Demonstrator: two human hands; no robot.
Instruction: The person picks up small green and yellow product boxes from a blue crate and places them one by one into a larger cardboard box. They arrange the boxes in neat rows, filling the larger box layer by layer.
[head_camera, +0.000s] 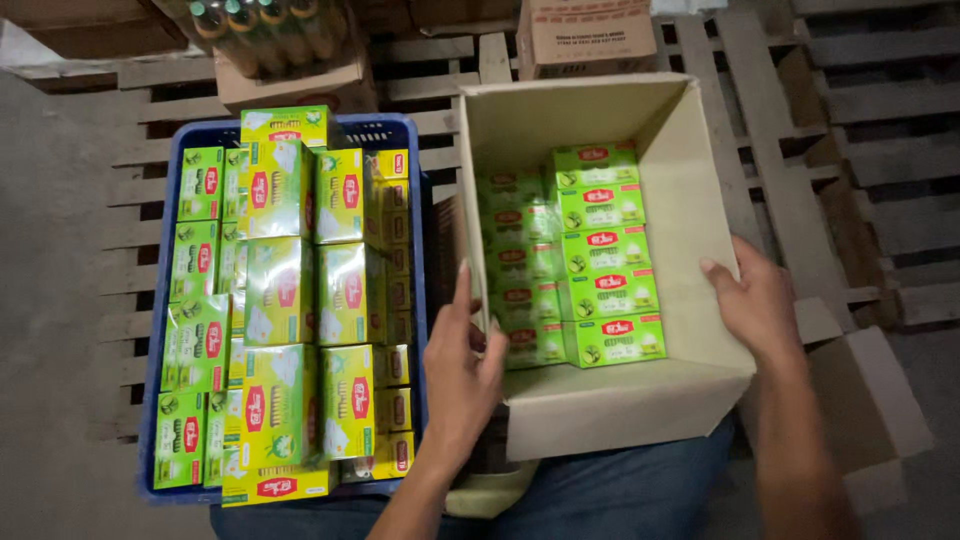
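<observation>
Head view, looking straight down over my knees. My left hand (462, 370) sits on the near left wall of the cardboard box (620, 405), fingers upright along the edge and thumb turned inward toward the packs; the grip is loosely closed on that wall, not on any pack. My right hand (752, 302) lies over the right wall, fingers curled over the rim and pressing the side, so that grip too is clasped on cardboard only. With a hand on each side the box stays steady and tilted slightly toward me, its near wall resting against my lap.

Contents of the box: green tea cartons (600, 262) stacked in two columns against the left and middle of the floor. The right-hand column stands higher, five faces showing, each with a red oval label. The left column sits lower and partly in shadow. The right portion of the box floor is bare, as is the far end by the back wall.

To my left, touching nothing I hold, is a blue plastic crate (412, 135) filled nearly to the rim with yellow-green cartons (285, 290) of the same kind, some larger and wrapped in clear film, packed in tight rows; a few narrow yellow ones stand on edge along the right wall.

Both containers rest on wooden pallets (790, 180). Beyond them I note a brown carton (585, 40) and a tray of bottles (265, 30) at the top edge.
</observation>
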